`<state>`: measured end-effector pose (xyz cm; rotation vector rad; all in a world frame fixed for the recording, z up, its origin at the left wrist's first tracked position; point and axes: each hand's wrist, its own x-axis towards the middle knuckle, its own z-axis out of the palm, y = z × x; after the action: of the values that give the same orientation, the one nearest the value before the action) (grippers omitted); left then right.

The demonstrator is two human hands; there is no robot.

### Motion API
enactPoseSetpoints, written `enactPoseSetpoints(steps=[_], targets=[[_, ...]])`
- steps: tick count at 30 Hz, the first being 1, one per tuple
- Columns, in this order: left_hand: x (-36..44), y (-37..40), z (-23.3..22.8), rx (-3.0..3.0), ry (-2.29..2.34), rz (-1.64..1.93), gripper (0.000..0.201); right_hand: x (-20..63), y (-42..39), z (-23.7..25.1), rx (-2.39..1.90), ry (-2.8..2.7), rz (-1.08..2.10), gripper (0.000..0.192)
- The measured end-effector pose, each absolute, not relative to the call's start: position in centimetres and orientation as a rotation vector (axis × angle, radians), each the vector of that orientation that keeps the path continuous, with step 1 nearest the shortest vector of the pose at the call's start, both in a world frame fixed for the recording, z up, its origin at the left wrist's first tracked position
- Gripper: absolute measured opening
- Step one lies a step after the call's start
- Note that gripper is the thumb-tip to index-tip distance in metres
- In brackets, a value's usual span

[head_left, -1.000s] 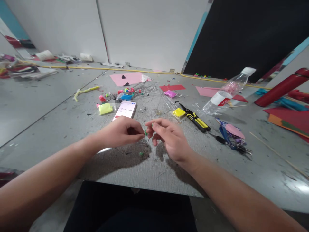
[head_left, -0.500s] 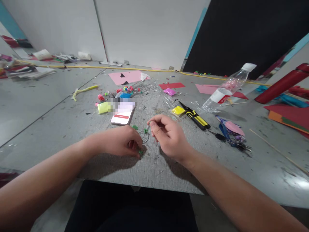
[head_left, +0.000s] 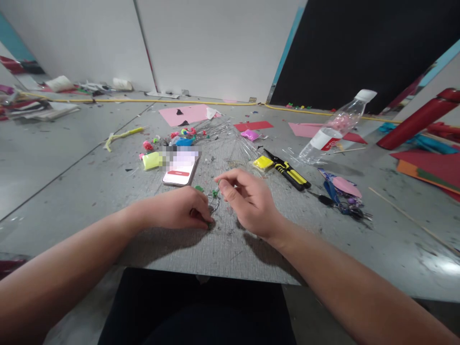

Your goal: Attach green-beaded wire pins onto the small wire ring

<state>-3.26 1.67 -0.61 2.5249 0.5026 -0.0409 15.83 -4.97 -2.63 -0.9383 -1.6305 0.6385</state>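
Head view: left hand (head_left: 179, 211) pinches a tiny green clay bit (head_left: 209, 224) — right hand (head_left: 247, 199) pinches thin wire (head_left: 214, 203) — press softly, hold steady

even bright light | soft shadows under hands (head_left: 215, 208) | wide-angle edge distortion

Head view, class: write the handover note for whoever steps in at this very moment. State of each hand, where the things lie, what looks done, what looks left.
Left hand: down on the grey mat, fingertips closed on a small green piece.
Right hand: raised a little, pinching a thin wire loop with a green bit on it.
Nearby: phone just beyond the hands, yellow clay and cutters to the right, water bottle farther back.
Done: one green bit sits on the wire.
Left: the piece under the left hand is not yet joined.
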Motion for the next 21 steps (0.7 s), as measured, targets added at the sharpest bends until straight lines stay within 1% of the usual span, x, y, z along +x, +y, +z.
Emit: enactPoseSetpoints(steps=[5,7,10,14,17,21], targets=[[-3.5,2.3,-0.2,2.334,0.514,0.013,0.014,16.0,-4.8,-2.9,-0.937,-1.587,0.665,0.022],[-3.8,2.6,0.0,2.248,0.542,0.136,0.014,16.1,-4.8,-2.9,-0.914,-1.575,0.641,0.025],[-4.2,2.9,0.1,2.076,0.561,0.399,0.012,16.2,-4.9,-2.8,-0.877,-1.611,0.523,0.027],[-4.4,2.8,0.1,1.817,0.463,0.649,0.013,16.2,-5.2,-2.5,-0.845,-1.731,0.358,0.031],[-4.3,2.6,-0.1,1.707,0.379,0.762,0.015,16.0,-5.5,-2.5,-0.81,-1.811,0.334,0.029],[-4.0,2.3,-0.3,1.681,0.296,0.776,0.018,15.8,-5.7,-2.7,-0.759,-1.884,0.35,0.019]])
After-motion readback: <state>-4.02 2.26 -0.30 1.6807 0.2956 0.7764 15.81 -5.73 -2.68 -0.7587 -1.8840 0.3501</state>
